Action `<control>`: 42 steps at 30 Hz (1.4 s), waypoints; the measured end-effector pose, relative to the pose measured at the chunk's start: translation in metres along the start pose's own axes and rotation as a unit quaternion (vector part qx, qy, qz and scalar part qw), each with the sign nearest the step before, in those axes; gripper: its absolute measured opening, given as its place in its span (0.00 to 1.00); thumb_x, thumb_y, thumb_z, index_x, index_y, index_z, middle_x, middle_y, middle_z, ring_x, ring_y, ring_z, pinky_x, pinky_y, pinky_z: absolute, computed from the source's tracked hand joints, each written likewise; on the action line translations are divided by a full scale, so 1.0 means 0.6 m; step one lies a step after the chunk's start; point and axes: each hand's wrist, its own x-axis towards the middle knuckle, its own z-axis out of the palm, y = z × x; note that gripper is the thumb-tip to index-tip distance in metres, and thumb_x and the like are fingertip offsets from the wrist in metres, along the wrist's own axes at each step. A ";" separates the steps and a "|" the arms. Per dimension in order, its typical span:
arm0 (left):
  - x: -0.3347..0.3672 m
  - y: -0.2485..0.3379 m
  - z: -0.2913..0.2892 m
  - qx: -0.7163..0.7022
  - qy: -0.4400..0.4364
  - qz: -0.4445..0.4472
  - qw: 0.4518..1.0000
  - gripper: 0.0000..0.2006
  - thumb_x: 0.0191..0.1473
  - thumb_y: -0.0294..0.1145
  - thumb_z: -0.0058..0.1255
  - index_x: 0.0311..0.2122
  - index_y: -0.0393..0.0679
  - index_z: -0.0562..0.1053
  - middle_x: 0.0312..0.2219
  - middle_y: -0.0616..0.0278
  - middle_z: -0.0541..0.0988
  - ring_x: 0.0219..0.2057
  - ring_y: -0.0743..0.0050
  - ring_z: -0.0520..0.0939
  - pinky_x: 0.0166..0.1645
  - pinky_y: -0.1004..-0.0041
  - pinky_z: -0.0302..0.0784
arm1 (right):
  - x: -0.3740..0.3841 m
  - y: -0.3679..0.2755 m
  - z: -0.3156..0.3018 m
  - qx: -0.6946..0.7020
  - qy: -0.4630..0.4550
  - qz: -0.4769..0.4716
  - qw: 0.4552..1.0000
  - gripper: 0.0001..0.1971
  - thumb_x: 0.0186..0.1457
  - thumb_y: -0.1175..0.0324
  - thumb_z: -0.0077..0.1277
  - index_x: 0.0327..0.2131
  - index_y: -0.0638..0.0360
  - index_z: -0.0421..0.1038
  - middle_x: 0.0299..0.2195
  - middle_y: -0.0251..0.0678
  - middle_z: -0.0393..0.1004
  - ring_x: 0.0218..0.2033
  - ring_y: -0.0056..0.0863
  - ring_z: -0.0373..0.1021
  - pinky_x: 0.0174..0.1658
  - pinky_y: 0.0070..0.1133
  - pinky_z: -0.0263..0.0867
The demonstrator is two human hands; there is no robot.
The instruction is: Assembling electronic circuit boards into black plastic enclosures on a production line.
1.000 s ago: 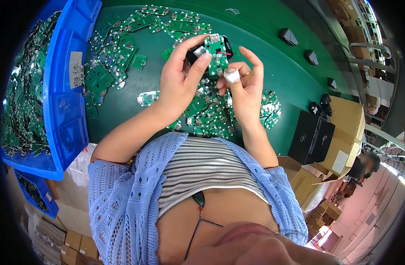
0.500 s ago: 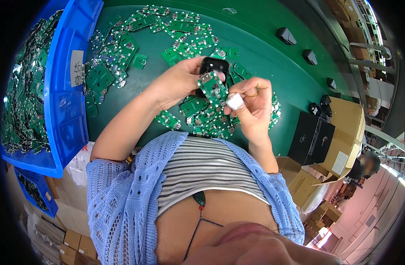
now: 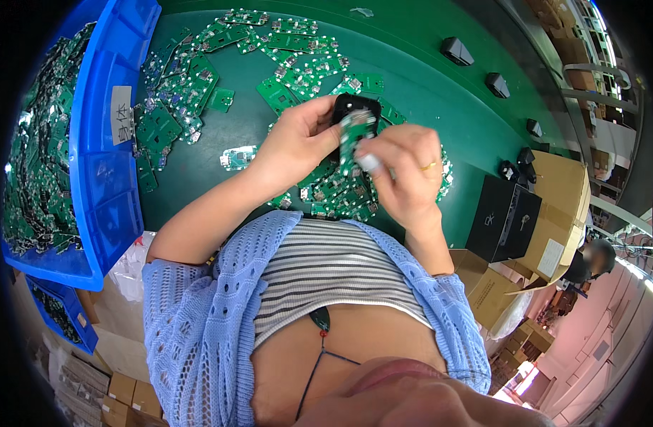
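Observation:
My left hand [image 3: 294, 139] is closed around a black, rounded rectangular case [image 3: 356, 105] above the green table. In front of the case, a green circuit board [image 3: 351, 141] is blurred by motion. My right hand [image 3: 410, 171] pinches this board near its lower edge, its fingertips partly hidden. At the right thumb tip is a small white piece [image 3: 369, 164]; whether it is worn or held I cannot make out. Below both hands lies a pile of loose circuit boards [image 3: 337, 193]. A single board [image 3: 237, 157] rests beside my left wrist.
A blue bin [image 3: 113, 206] heaped with boards stands at the left. More boards [image 3: 188, 96] spread over the far left of the green table [image 3: 426, 92]. Dark wedge-shaped pieces [image 3: 457, 51] line the right side, near a black box [image 3: 504, 220] and cardboard boxes [image 3: 558, 206].
The black case has shifted slightly right in my left hand. My right hand has turned and closed in on the board, which has tilted more upright. A board beside my left wrist has come into view.

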 end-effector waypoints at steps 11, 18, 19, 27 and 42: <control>-0.011 0.016 0.015 -0.035 0.001 0.043 0.998 0.23 0.52 0.27 0.49 0.53 0.35 0.59 0.39 0.62 0.74 0.40 0.82 0.74 0.44 0.79 0.71 | 0.018 0.005 -0.010 0.006 -0.002 0.054 0.999 0.10 0.35 0.81 0.54 0.27 0.60 0.71 0.27 0.34 0.68 0.30 0.31 0.65 0.32 0.23 0.62; -0.015 0.008 0.019 0.003 0.028 0.060 0.998 0.26 0.51 0.27 0.50 0.55 0.36 0.57 0.39 0.60 0.74 0.39 0.80 0.75 0.43 0.79 0.72 | 0.020 0.007 0.001 -0.035 -0.003 0.046 0.998 0.12 0.35 0.80 0.53 0.29 0.60 0.70 0.30 0.34 0.68 0.30 0.32 0.65 0.30 0.24 0.64; -0.015 0.007 0.019 0.003 0.028 0.060 0.998 0.26 0.51 0.27 0.50 0.55 0.36 0.57 0.39 0.60 0.74 0.39 0.80 0.75 0.43 0.79 0.72 | 0.018 0.008 0.002 -0.037 -0.006 0.023 0.999 0.12 0.34 0.80 0.53 0.29 0.60 0.70 0.30 0.34 0.68 0.31 0.32 0.65 0.31 0.24 0.65; -0.011 0.016 0.012 0.037 0.001 0.031 0.999 0.24 0.52 0.29 0.50 0.53 0.37 0.60 0.37 0.61 0.75 0.37 0.81 0.76 0.41 0.80 0.72 | 0.012 0.011 -0.005 -0.083 -0.041 -0.052 0.994 0.14 0.29 0.78 0.50 0.29 0.63 0.69 0.31 0.34 0.68 0.32 0.32 0.66 0.31 0.25 0.66; -0.019 0.003 0.019 0.085 0.041 0.113 0.989 0.23 0.52 0.25 0.48 0.53 0.35 0.60 0.38 0.58 0.75 0.36 0.79 0.77 0.39 0.79 0.73 | 0.016 -0.011 0.002 -0.113 -0.038 -0.020 0.993 0.13 0.33 0.75 0.49 0.30 0.63 0.68 0.30 0.35 0.67 0.31 0.32 0.65 0.32 0.25 0.65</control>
